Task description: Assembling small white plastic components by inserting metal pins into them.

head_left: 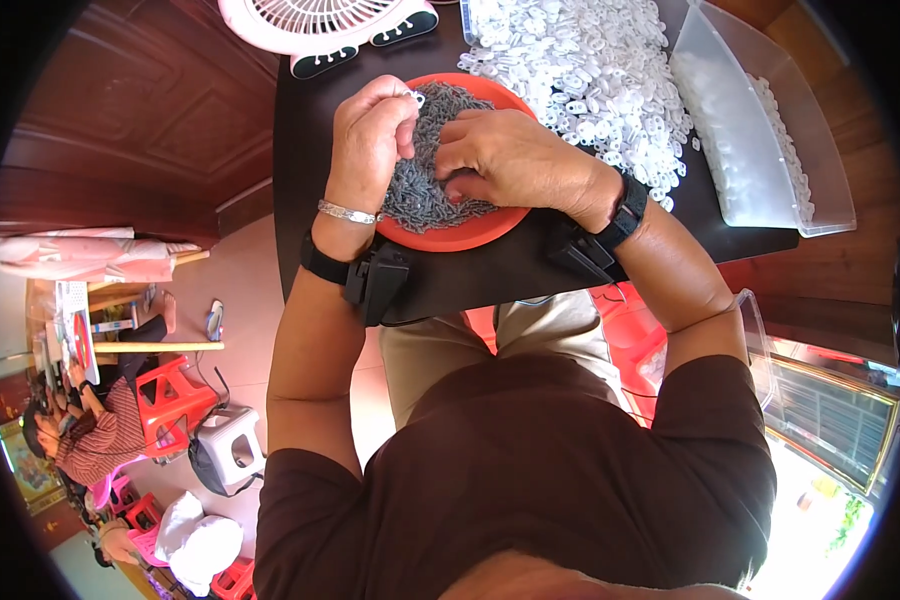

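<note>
1. Our left hand (373,130) is raised over the left part of the red bowl, thumb and forefinger pinched together on a small white plastic piece (417,98); the other fingers are curled in toward the palm.
2. Our right hand (515,155) reaches in over the bowl's other side, palm down, fingers bent and partly parted from the thumb, the tips down at the contents. We cannot tell whether it has hold of anything.
3. Beneath both hands, a heap of grey screw-like pieces (420,205) fills much of the red bowl (445,242), which sits near the table's front edge.
4. On our wrists we wear black straps with black modules, the left module (378,280) and the right module (582,252); a silvery bracelet (348,211) circles our left wrist.
5. Just beyond the bowl, to the right, a broad pile of white pieces (615,90) spreads over the dark table (310,150).
6. Beside that pile, we have a clear plastic bin (820,150) with more white pieces in it.
7. Beyond the bowl, to the left, stands a pink fan (315,22).
8. Farther left, a person in a striped top (105,440) is near a red stool (170,400).
</note>
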`<state>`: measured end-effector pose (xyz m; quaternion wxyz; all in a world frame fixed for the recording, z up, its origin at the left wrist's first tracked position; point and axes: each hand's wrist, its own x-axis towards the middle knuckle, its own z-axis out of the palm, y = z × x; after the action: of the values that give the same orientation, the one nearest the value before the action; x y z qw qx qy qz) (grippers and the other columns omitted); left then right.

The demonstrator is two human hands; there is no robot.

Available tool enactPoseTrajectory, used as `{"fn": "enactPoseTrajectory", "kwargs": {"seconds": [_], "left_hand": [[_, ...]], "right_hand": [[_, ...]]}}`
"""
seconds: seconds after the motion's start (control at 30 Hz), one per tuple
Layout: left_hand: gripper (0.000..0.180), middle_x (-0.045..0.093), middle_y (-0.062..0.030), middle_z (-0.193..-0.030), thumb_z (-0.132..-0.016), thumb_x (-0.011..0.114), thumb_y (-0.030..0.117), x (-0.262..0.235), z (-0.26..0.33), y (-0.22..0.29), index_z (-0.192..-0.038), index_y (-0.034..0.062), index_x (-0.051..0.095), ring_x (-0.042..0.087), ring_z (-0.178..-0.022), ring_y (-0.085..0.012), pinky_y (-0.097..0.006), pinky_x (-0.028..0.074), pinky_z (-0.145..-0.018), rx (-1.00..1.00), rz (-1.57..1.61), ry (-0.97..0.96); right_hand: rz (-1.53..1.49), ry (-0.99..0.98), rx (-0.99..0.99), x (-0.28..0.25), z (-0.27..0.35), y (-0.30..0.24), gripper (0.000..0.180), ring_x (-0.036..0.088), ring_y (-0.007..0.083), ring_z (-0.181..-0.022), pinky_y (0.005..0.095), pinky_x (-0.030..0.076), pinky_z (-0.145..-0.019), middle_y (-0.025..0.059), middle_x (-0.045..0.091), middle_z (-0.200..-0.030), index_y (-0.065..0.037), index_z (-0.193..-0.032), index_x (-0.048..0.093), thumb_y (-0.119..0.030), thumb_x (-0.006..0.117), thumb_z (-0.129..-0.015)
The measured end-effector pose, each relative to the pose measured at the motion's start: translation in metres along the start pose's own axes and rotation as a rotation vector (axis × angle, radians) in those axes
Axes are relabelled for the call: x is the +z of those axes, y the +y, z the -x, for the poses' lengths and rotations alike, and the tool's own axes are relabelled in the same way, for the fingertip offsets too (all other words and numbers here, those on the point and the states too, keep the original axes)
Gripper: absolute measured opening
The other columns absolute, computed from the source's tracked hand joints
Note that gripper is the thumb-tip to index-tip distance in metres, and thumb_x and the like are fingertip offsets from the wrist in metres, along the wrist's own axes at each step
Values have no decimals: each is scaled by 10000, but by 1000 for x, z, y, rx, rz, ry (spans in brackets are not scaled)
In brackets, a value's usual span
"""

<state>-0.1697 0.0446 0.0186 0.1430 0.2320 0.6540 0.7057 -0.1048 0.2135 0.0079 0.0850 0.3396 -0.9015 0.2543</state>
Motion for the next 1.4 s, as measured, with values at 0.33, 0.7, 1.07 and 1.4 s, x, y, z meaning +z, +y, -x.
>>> {"fn": "enactPoseTrajectory", "kwargs": {"seconds": [0.33, 0.7, 1.07, 1.4], "left_hand": [[147, 440, 2, -550, -794, 496, 107, -1, 0, -1, -682, 17, 524, 408, -473, -81, -220, 340, -455, -13, -31, 16], [188, 457, 7, -564, -831, 474, 146, -2, -1, -1, -671, 52, 500, 447, -490, -81, -204, 325, -472, -25, -88, -13], [181, 476, 8, -580, -844, 481, 148, 0, -1, -2, -692, 54, 512, 447, -496, -74, -199, 334, -475, -31, -69, -38], [186, 475, 23, -592, -880, 505, 193, 10, 6, 1, -767, 50, 539, 435, -529, -51, -189, 325, -493, 28, -155, -121]], "right_hand": [[-5, -30, 27, -5, -1, -10, 149, 550, 263, -859, 391, 458, -741, 59, 568, -802, -55, -796, 602, -161, 680, -727], [-77, 117, 74, -3, -2, 4, 74, 598, 278, -761, 364, 482, -676, 89, 587, -794, -63, -809, 630, -87, 639, -740], [-717, 307, 337, -11, -1, 19, 148, 605, 100, -782, 245, 493, -723, 46, 660, -852, 1, -956, 649, -44, 607, -821], [-999, 384, 522, -25, 1, 24, 175, 590, 69, -658, 202, 505, -639, 26, 644, -779, -14, -945, 636, -178, 603, -893]]}}
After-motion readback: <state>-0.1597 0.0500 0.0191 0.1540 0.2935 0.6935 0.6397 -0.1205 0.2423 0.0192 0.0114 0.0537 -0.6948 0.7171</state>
